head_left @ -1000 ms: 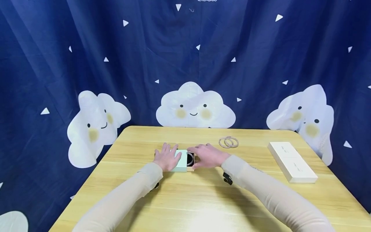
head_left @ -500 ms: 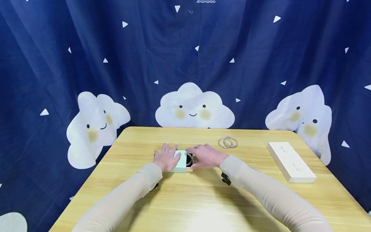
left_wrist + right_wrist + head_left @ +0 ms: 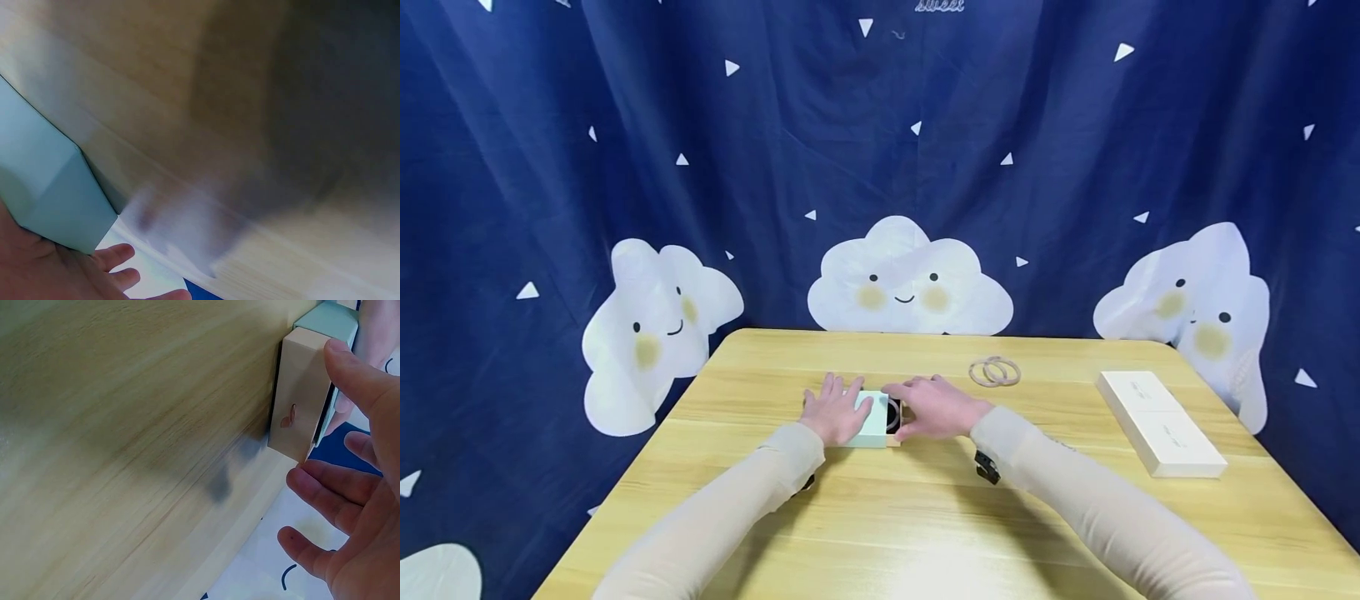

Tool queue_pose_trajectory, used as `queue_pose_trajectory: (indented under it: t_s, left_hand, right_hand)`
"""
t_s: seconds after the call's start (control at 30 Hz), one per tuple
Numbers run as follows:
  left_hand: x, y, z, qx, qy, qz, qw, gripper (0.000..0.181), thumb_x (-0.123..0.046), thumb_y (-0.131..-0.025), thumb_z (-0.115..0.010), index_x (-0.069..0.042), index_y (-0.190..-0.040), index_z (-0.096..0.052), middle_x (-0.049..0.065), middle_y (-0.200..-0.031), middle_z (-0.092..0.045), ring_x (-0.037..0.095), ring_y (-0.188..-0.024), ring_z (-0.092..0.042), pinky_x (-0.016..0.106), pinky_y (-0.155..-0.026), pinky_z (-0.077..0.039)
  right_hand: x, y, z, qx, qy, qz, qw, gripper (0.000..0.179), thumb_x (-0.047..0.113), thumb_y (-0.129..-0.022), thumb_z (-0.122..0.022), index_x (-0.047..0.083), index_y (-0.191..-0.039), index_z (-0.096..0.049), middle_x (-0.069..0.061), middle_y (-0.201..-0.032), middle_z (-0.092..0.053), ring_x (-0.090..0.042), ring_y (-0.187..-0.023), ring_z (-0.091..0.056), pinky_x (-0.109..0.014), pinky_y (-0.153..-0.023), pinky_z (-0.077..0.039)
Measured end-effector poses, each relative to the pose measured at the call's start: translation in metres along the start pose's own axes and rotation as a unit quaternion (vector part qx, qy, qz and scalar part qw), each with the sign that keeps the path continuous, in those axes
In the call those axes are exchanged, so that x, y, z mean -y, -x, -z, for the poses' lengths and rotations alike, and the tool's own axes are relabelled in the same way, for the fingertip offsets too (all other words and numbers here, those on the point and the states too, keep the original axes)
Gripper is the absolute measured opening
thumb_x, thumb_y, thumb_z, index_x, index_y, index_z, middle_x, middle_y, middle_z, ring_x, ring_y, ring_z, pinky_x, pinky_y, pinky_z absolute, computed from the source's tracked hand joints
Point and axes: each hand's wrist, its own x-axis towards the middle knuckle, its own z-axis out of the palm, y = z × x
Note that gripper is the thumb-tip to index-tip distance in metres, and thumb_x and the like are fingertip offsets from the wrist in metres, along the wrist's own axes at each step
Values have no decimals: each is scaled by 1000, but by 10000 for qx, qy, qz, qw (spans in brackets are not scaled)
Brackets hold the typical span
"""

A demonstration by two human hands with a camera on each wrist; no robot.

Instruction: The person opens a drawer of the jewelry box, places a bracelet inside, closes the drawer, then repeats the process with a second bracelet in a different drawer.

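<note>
Well, your left hand [image 3: 836, 414] lay spread on the mint sleeve [image 3: 874, 420]; your right hand [image 3: 940, 407] pinched the peach drawer [image 3: 296, 394] protruding from its right end.

In the head view, the left hand [image 3: 837, 413] hides the left part of the green box [image 3: 872, 423], and the right hand [image 3: 938, 407] covers the right end of its peach drawer [image 3: 892, 441], so the ring [image 3: 895, 414] inside is seen only partly. The lettering on the white packaging [image 3: 1161, 423] at right is too small to read, and both sleeves [image 3: 722, 515] are cut off at the near side.
</note>
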Motion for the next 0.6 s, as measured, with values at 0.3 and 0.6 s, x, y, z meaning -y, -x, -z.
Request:
queue_pose_trajectory:
  t_s: [0.3,0.6]
  left_hand:
    - [-1,-2,-1,-47,-40,-17,10000,69,-61,-104,-16,-23,-162,-25,20,-165,-24,39,-155,-10,75,-113,-16]
    - [-3,1,1,-61,-101,-9,9999,70,-61,-104,-15,-22,-162,-25,21,-165,-24,40,-155,-12,75,-113,-17]
  right_hand:
    - [-1,-2,-2,-171,-47,124,9998,85,55,-81,-79,16,-149,-47,-5,-132,-67,-24,-116,-64,-55,-95,-50]
    - [1,-5,-4,-165,-57,105,9998,86,56,-80,-79,16,-149,-47,-6,-131,-67,-24,-115,-64,-54,-95,-50]
